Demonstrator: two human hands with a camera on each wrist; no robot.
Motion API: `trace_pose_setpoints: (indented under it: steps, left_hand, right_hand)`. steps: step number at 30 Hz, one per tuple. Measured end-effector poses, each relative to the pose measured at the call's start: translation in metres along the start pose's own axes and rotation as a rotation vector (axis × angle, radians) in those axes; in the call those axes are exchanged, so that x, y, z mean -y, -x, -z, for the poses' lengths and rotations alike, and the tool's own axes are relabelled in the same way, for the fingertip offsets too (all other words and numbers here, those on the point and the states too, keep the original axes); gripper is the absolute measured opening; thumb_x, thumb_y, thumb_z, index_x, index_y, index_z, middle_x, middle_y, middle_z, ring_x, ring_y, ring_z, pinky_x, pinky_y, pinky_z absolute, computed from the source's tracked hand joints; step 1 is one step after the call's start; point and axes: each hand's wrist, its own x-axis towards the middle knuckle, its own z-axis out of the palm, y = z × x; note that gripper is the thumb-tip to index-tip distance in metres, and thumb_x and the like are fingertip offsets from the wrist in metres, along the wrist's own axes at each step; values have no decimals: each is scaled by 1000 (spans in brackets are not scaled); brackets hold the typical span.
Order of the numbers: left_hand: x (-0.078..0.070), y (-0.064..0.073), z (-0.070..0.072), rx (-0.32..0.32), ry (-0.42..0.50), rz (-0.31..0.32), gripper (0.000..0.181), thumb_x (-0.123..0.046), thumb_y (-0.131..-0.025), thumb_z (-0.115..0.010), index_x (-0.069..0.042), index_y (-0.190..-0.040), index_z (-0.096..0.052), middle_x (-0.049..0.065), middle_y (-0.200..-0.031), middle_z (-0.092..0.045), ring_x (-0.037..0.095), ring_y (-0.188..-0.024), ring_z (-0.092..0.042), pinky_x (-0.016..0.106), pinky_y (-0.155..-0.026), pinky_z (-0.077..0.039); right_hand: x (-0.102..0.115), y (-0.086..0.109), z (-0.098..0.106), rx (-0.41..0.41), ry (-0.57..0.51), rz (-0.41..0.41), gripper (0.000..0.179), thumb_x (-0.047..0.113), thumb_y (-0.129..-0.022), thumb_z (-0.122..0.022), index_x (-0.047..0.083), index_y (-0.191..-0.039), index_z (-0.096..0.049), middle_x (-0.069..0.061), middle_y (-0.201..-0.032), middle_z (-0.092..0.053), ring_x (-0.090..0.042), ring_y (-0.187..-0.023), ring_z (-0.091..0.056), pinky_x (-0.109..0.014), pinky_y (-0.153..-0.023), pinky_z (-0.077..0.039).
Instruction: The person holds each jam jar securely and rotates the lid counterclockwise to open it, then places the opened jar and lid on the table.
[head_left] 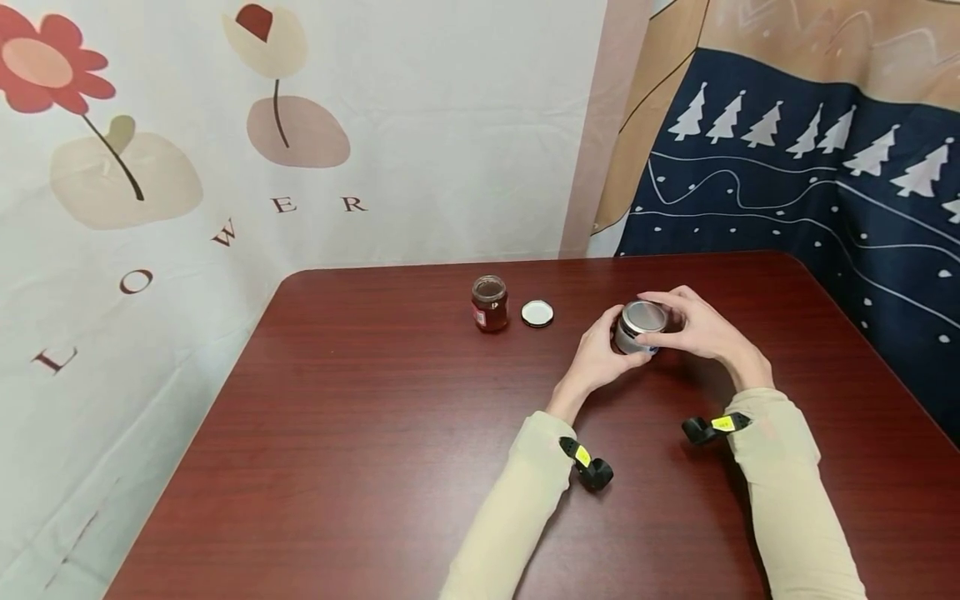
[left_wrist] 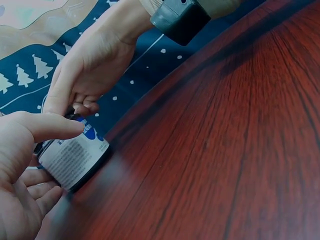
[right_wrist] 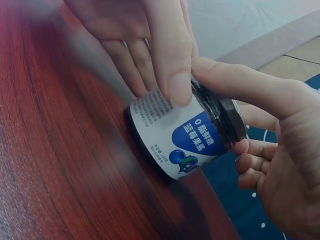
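I have the left hand (head_left: 598, 356) clamped round the labelled jar (right_wrist: 155, 130), the right hand (head_left: 699, 329) with its grip closed about its top. I see it at the worktop (head_left: 360, 433), right of the lid (head_left: 537, 313) and dark-filled jar (head_left: 490, 310).

We're in a room, possibly a home: reddish wood-grain table (head_left: 337, 450) here, flower-printed fabric (head_left: 450, 125) behind it, navy tree-printed fabric (head_left: 787, 187) beyond its right side.
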Motion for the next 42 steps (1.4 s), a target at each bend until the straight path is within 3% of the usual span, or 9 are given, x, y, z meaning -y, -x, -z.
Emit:
trace_pose_setpoints:
  steps: [7,17,30,42]
  left_hand:
    - [2,-3,-7,-33,10,44,85,-22,-82,-85,-9,-153,-40,7,-143,-56,16,-127,-54,28,-103,-43]
    - [3,-5,-10,-93,12,81,80,-26,-77,-90,-12,-145,-51,3,-134,-63,14,-118,-58,27,-100,-45]
    - [2,-6,-11,-203,17,3,69,-28,-71,-94,-15,-131,-66,-2,-120,-71,9,-109,-62,21,-92,-48]
    - [-9,-3,-11,-215,50,-55,71,-27,-77,-88,-11,-138,-55,1,-129,-61,10,-118,-54,23,-98,-45]
  right_hand:
    - [1,-2,-3,-8,7,56,61,19,-81,-84,6,-136,-60,-11,-106,-51,-23,-92,-44,-38,-75,-43]
    - [5,-5,-6,-59,14,26,56,29,-79,-88,10,-127,-65,-8,-93,-51,-22,-88,-43,-37,-72,-38]
    - [4,-5,-10,-196,-6,87,48,23,-75,-90,10,-117,-72,-3,-88,-56,-17,-84,-45,-29,-67,-36]
    - [14,-2,-3,-260,-54,109,41,20,-77,-88,14,-115,-72,-2,-91,-57,-17,-84,-46,-29,-67,-38]
